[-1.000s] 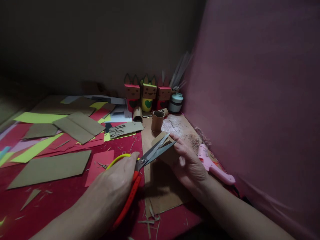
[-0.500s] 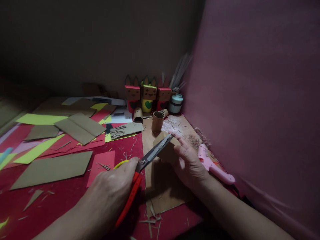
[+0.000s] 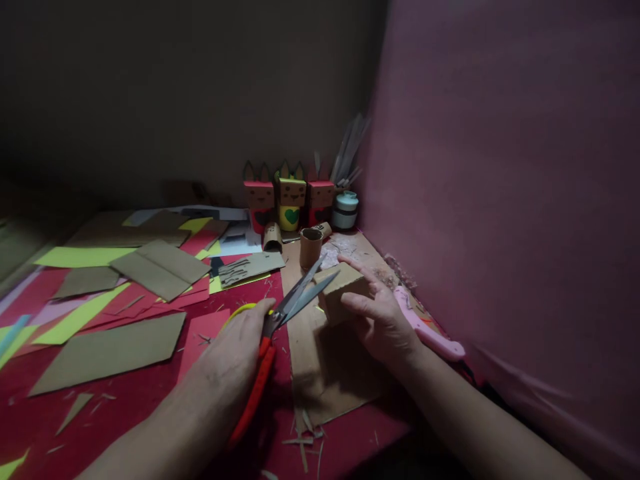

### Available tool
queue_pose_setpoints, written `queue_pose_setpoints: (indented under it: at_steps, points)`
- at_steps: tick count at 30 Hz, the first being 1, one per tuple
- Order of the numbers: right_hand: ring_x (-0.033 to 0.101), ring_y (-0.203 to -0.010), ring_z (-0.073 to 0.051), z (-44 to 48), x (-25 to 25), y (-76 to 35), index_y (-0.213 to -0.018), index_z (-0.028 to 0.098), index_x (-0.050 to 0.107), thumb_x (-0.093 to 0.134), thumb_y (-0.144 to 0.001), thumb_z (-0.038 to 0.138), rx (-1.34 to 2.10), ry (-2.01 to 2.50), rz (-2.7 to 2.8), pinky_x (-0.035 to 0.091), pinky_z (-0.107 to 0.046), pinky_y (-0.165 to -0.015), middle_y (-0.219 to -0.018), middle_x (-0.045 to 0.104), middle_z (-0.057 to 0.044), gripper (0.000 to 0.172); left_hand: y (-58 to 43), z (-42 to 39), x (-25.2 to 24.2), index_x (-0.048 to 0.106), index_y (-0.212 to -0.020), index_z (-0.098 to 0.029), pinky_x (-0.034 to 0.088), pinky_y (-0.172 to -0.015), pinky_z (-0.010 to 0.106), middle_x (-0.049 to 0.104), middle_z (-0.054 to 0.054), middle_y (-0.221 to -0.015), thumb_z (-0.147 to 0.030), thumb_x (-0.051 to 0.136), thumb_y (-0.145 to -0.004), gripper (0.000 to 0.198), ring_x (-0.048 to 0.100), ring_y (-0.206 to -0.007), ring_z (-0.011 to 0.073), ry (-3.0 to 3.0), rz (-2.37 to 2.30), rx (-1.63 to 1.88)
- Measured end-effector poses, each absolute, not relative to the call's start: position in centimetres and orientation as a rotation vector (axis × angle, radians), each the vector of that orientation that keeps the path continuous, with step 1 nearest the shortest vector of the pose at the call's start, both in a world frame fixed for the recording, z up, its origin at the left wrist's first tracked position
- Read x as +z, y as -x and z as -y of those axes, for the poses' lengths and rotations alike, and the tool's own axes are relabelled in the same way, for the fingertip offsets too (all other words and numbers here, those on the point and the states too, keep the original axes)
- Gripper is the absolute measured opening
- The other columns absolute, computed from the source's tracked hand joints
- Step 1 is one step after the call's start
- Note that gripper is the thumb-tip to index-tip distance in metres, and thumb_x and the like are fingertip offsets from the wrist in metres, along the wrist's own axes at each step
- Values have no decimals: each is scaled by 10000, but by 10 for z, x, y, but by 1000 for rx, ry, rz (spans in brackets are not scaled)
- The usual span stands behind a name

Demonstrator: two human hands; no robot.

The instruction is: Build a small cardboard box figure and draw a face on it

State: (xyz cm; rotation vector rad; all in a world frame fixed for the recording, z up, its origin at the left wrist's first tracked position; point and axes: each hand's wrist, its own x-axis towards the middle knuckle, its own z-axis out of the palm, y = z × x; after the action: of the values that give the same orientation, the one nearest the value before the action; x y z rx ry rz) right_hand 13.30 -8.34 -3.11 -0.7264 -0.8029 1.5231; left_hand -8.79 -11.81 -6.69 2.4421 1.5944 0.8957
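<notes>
the left hand (image 3: 235, 350) is curled snugly through the looped handles of the scissors (image 3: 274, 320), smooth yellow and red plastic with flat metal blades spread in a narrow v toward one o'clock. the right hand (image 3: 383, 317) is half open, thumb and fingers bent around a boxy cardboard piece (image 3: 343, 297), brown, matt and angular; the blades overlap its left edge in view, but whether they touch it i cannot tell. taking that piece as the clock's centre, a flat cardboard sheet (image 3: 345, 380) spreads out at six, with thin curled scraps (image 3: 303, 440) near its lower edge. the glossy pink glue gun (image 3: 430, 333) lies between three and four. a round, open cardboard tube (image 3: 311, 250) stands at half past ten; farther off at eleven, three boxy-headed figures (image 3: 290, 203) with pointed ears stand in a row, and at twelve sits a rounded pale-blue jar (image 3: 345, 212). around nine, straight-edged coloured paper (image 3: 85, 257) and stiff card overlap on red cloth-like covering (image 3: 150, 393).
</notes>
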Motion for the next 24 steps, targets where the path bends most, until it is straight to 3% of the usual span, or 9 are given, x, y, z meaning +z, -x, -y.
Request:
queue_pose_setpoints:
  at_steps: [5,10,16,21,24]
  points:
    - [669,-785,-180,81,-36,-134,-1160,264,706,884,-561,193,1519,730,815,539,-363,-845,-942,742,13,629,83,120,-73,419,-1423,-142,556,-921,436,690,146,-1175,-171,391,-921,503,664,-1111,302,-2439,-1599,892]
    - [683,-913,-210,84,-34,-133,-1154,267,703,872,-555,161,1539,719,818,528,-356,-863,-1012,744,1,631,87,121,-74,352,-1454,-115,550,-923,464,664,176,-1193,-165,501,-838,636,643,-1131,337,-2565,-1497,840]
    - [646,-760,-159,84,-34,-134,-1140,268,702,849,-571,149,1531,720,829,508,-291,-745,-883,730,30,599,88,122,-70,345,-1464,-125,554,-871,460,666,169,-1145,-175,513,-831,656,647,-1070,327,-2569,-1491,780]
    - [639,-811,-194,78,-43,-137,-999,229,750,805,-681,264,1441,894,1054,475,-328,-798,-852,722,1,324,88,123,-73,333,-1468,-112,552,-899,451,633,195,-1216,-148,461,-878,605,631,-1134,335,-2617,-1493,825]
    - [614,-914,-250,75,-47,-137,-886,242,780,820,-657,266,1178,1105,1270,442,-396,-876,-894,708,-36,234,90,124,-72,315,-1470,-120,565,-879,445,628,187,-1192,-151,461,-876,613,638,-1099,331,-2657,-1478,826]
